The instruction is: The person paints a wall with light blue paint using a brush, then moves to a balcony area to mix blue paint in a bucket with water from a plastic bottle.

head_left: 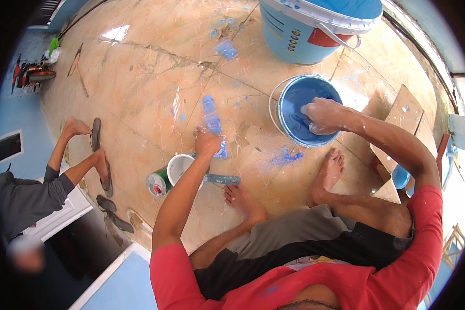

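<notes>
My right hand [323, 116], smeared with pale paint, is closed with fingers curled over the open mouth of a blue paint bucket [285, 116]; whatever is in its fingers is hidden. Blue paint shows inside the bucket, and its wire handle hangs to the left. My left hand [206, 141] is closed at a blue-printed plastic packet [211, 111], parts of which show on both sides of the fingers. Below my left forearm stands a white tub [177, 166], beside a green can [158, 183]. A tool with a blue-grey handle [223, 179], its other end hidden, lies beside the tub.
A large light-blue bucket [299, 41] stands at the far side. Blue powder [287, 156] and another packet [226, 49] lie on the tiled floor [139, 93]. Boards [405, 113] lie at right. Another person's legs [82, 165] and sandals [108, 203] are at left.
</notes>
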